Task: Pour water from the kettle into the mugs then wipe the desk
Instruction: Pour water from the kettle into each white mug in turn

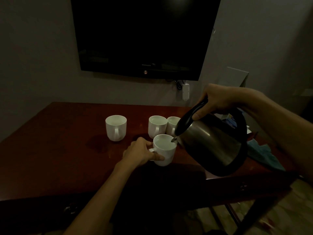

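Kettle (211, 143), gripped by right hand (215, 100), fills mug (164, 150) clasped by left hand (142, 152); judging by the level, righting comes next.

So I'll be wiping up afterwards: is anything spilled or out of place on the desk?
Yes: a dark wet patch lies on the desk, in front of the leftmost mug. It looks like spilled water.
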Motion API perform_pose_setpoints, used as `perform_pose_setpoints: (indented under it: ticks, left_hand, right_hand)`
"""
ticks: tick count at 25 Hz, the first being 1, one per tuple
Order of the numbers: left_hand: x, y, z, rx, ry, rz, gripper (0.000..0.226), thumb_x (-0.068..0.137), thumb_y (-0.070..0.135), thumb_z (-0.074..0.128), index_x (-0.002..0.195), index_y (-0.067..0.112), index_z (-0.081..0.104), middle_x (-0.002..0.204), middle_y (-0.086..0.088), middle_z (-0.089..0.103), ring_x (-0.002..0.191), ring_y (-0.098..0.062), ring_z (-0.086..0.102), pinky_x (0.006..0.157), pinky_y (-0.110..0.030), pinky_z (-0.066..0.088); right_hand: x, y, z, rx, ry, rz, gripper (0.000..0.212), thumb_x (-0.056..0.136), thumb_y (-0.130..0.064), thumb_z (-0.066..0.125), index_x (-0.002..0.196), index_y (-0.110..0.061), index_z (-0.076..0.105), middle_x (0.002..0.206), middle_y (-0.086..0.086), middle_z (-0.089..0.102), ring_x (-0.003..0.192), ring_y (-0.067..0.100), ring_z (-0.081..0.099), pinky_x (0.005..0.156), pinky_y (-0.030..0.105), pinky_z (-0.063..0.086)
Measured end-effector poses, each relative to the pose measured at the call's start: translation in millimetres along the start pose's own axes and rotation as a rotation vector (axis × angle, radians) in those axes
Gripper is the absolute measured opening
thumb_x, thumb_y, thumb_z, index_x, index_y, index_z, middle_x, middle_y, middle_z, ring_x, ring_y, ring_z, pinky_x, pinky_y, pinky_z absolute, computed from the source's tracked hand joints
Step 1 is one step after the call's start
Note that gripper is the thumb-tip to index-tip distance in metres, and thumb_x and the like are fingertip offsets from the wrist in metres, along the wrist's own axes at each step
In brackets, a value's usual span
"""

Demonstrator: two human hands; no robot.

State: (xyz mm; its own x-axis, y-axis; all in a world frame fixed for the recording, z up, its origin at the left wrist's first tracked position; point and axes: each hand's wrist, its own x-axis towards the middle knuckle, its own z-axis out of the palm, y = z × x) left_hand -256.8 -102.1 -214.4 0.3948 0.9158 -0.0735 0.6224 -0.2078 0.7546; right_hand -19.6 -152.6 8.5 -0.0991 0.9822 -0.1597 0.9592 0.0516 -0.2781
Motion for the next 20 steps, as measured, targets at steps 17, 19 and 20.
perform_pose_setpoints:
  ticks: [17,19,20]
  left_hand:
    - [-4.6,4.3,-2.1,0.012,-0.004,-0.006,0.053,0.063,0.050,0.088,0.108,0.028,0.073,0.099,0.009,0.072,0.095,-0.011,0.065,0.087,-0.044,0.055]
    - [-4.2,3.8,-1.8,0.008,-0.005,-0.005,0.053,0.063,0.049,0.088,0.109,0.028,0.073,0.099,0.009,0.072,0.095,-0.011,0.065,0.088,-0.043,0.055]
    - [-3.7,3.5,-1.4,0.002,-0.004,-0.006,0.053,0.063,0.049,0.088,0.109,0.028,0.072,0.099,0.009,0.072,0.095,-0.011,0.065,0.088,-0.044,0.055]
  right_hand:
    - [4.0,5.8,-1.0,0.015,-0.052,-0.022,0.039,0.066,-0.049,0.082,0.079,-0.012,0.078,0.072,0.009,0.065,0.062,0.023,0.053,0.053,0.026,0.043]
    - [4.4,6.0,-1.0,0.014,-0.049,-0.024,0.039,0.068,-0.048,0.082,0.081,-0.011,0.078,0.069,0.008,0.064,0.062,0.023,0.052,0.051,0.025,0.042]
    - [4.0,5.6,-1.2,0.013,-0.045,-0.023,0.040,0.069,-0.048,0.082,0.083,-0.011,0.078,0.069,0.008,0.064,0.060,0.022,0.052,0.049,0.024,0.042]
